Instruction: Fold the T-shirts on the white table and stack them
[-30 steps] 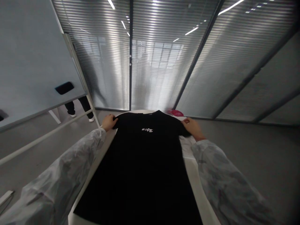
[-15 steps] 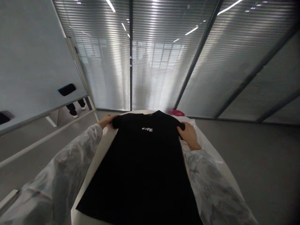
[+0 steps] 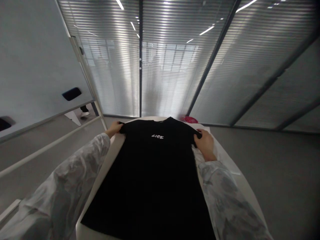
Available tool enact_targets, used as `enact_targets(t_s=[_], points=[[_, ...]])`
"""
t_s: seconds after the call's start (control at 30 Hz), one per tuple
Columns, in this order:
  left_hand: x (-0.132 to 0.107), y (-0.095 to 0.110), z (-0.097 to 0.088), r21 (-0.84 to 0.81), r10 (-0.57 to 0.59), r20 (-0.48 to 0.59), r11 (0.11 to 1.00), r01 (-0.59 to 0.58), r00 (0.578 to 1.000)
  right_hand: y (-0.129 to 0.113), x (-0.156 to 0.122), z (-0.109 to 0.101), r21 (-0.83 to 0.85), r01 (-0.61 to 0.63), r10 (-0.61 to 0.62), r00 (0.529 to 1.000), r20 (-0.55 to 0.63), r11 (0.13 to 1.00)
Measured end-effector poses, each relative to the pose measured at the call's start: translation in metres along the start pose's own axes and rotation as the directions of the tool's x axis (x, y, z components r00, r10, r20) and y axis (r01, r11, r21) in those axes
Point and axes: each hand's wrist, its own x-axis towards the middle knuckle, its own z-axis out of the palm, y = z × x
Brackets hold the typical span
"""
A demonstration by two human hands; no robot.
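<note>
Counter (image 3: 243,188), lower centre, carries a black T-shirt (image 3: 155,173); left hand (image 3: 115,127) and right hand (image 3: 205,143), grip closed on a sleeve each. Glass wall (image 3: 170,66) behind, whiteboard (image 3: 32,66) upper left.

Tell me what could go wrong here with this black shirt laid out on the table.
The shirt has its hem at the near edge of the table, so a pull might slide it off. The left hand and right hand each hold a sleeve; uneven tugs may skew it. The pink thing beyond the collar could get knocked.
</note>
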Motion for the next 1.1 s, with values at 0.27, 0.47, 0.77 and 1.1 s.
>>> enact_targets(t_s=[0.27,0.47,0.77,1.1], points=[[0.009,0.003,0.007,-0.016,-0.076,-0.032,0.997,0.076,0.997,-0.08,-0.023,-0.015,-0.086,0.438,-0.409,0.881,0.238,0.895],[0.013,0.0,0.013,0.011,-0.005,-0.1,1.0,0.006,0.995,-0.131,-0.063,-0.006,-0.018,0.608,-0.464,0.624,0.629,0.794],[0.01,-0.003,0.02,0.174,0.105,-0.134,0.982,-0.081,0.985,-0.192,-0.026,0.025,0.006,0.54,-0.371,0.569,0.734,0.841],[0.0,-0.002,0.016,0.204,0.138,-0.186,0.974,-0.099,0.973,-0.233,-0.038,0.125,0.084,0.294,-0.268,0.671,0.691,0.952]])
